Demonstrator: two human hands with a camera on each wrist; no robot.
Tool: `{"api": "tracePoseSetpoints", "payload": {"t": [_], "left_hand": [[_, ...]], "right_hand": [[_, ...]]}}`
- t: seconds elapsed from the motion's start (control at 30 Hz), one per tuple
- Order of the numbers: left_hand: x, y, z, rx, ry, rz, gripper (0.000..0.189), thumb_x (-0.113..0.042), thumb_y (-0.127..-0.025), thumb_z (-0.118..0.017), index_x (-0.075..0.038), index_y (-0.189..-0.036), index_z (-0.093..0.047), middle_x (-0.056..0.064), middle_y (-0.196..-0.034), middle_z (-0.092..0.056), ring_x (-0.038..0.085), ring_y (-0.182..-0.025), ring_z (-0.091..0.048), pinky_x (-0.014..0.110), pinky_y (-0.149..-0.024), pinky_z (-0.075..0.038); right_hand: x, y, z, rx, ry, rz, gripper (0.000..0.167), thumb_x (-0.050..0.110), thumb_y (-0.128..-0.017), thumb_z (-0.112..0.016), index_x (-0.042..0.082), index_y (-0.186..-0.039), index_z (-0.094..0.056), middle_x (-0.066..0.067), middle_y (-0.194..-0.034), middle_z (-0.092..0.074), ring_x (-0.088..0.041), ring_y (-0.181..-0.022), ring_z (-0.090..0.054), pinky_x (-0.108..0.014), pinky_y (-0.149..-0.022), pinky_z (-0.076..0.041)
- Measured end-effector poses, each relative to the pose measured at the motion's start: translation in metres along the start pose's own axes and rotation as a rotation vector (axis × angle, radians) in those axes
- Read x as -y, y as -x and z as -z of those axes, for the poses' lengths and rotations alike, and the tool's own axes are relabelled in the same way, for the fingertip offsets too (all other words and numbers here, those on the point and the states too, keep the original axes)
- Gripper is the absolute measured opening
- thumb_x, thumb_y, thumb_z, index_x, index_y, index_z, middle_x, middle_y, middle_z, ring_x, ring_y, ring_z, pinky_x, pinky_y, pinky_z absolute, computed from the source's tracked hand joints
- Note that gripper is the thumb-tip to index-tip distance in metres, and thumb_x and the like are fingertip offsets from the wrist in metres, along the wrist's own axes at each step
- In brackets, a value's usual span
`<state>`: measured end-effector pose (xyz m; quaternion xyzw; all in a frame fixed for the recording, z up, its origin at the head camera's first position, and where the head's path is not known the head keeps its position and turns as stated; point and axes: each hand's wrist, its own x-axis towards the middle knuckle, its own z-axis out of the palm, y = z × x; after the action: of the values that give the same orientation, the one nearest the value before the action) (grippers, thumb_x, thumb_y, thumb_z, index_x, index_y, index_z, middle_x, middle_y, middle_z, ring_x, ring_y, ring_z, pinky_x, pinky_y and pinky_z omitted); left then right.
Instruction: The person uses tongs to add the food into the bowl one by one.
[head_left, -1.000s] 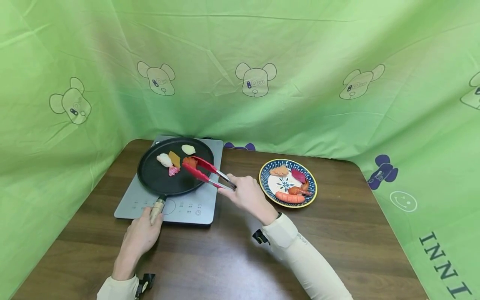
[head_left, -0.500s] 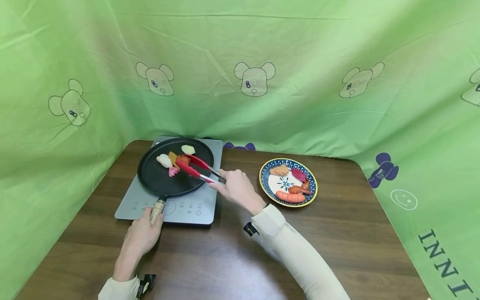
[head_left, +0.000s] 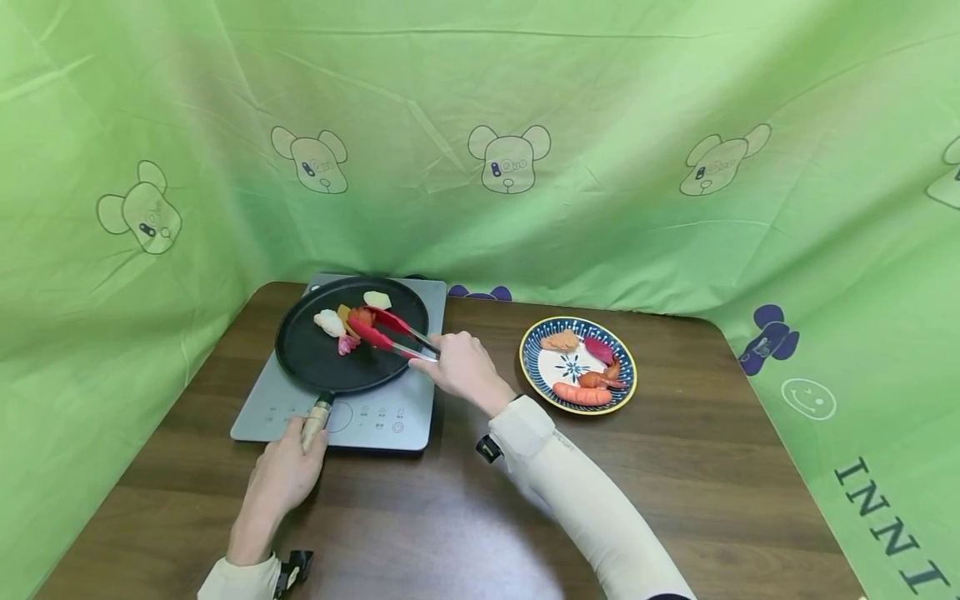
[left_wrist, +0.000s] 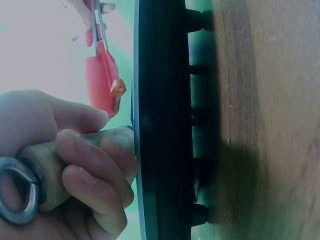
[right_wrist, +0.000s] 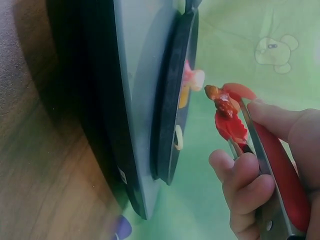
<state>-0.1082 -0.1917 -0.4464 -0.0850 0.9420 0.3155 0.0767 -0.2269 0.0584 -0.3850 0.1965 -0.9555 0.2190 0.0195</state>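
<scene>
Left hand (head_left: 285, 471) wrapped round the handle (head_left: 315, 423) of the pan (head_left: 315, 357), and the right hand (head_left: 468, 371) grips the tongs (head_left: 381, 336), whose red tips pinch a reddish-brown piece (right_wrist: 224, 104) up clear of the pan! The pan sits on the cooker (head_left: 408, 408); in it lies a white-and-pink shrimp (head_left: 329, 322), an orange slice (head_left: 344, 312) just beside, a pale slice (head_left: 377, 299) towards the far edge. Across the worktop (head_left: 420, 525), well to the right, the plate (head_left: 529, 377) carries a sausage (head_left: 582, 394) along its near side, a pink piece (head_left: 598, 350) farther back.

A brown wooden table (head_left: 675, 475) carries a silver cooktop (head_left: 378, 415) and a patterned plate (head_left: 553, 365).
</scene>
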Motion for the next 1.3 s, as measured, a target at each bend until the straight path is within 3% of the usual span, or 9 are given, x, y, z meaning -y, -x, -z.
{"api": "tracePoseSetpoints", "payload": {"t": [0.3, 0.67, 0.9, 1.13, 1.3], "left_hand": [[-0.001, 0.002, 0.000, 0.001, -0.005, 0.004, 0.059, -0.038, -0.099, -0.040, 0.004, -0.138, -0.026, 0.012, -0.073, -0.045, 0.023, -0.058, -0.045, 0.034, -0.048, -0.034], [-0.002, 0.000, -0.002, -0.002, -0.007, -0.007, 0.059, -0.039, -0.099, -0.040, 0.004, -0.138, -0.027, 0.011, -0.072, -0.045, 0.023, -0.057, -0.045, 0.034, -0.048, -0.034], [-0.001, -0.001, -0.002, -0.006, -0.011, -0.002, 0.057, -0.037, -0.099, -0.041, 0.004, -0.137, -0.029, 0.011, -0.073, -0.044, 0.023, -0.058, -0.044, 0.034, -0.048, -0.034], [-0.001, -0.002, -0.001, -0.008, -0.020, 0.001, 0.057, -0.038, -0.099, -0.041, 0.004, -0.136, -0.029, 0.011, -0.072, -0.044, 0.023, -0.057, -0.044, 0.034, -0.048, -0.033], [0.000, -0.003, 0.000, -0.019, -0.029, -0.006, 0.057, -0.039, -0.098, -0.041, 0.003, -0.135, -0.031, 0.013, -0.075, -0.048, 0.025, -0.061, -0.047, 0.036, -0.049, -0.033]], "right_hand": [[0.004, -0.011, -0.005, 0.040, -0.023, -0.054, 0.040, 0.048, -0.086, -0.065, 0.014, -0.106, -0.067, 0.001, -0.060, -0.040, -0.014, -0.049, -0.043, -0.026, -0.042, -0.033], [0.003, -0.022, -0.007, 0.027, 0.041, -0.061, 0.038, 0.050, -0.086, -0.064, 0.013, -0.097, -0.064, -0.002, -0.064, -0.051, -0.016, -0.051, -0.049, -0.027, -0.043, -0.037], [0.004, -0.032, -0.006, 0.038, 0.068, -0.079, 0.051, 0.051, -0.086, -0.062, 0.012, -0.118, -0.065, -0.008, -0.081, -0.060, -0.018, -0.057, -0.054, -0.027, -0.045, -0.040], [0.005, -0.040, -0.006, 0.040, 0.059, -0.096, 0.048, 0.051, -0.086, -0.063, 0.012, -0.114, -0.066, -0.007, -0.082, -0.060, -0.018, -0.059, -0.055, -0.028, -0.047, -0.040], [0.006, -0.046, -0.007, 0.039, 0.043, -0.099, 0.051, 0.051, -0.087, -0.062, 0.011, -0.118, -0.065, -0.006, -0.084, -0.061, -0.017, -0.060, -0.053, -0.028, -0.046, -0.039]]}}
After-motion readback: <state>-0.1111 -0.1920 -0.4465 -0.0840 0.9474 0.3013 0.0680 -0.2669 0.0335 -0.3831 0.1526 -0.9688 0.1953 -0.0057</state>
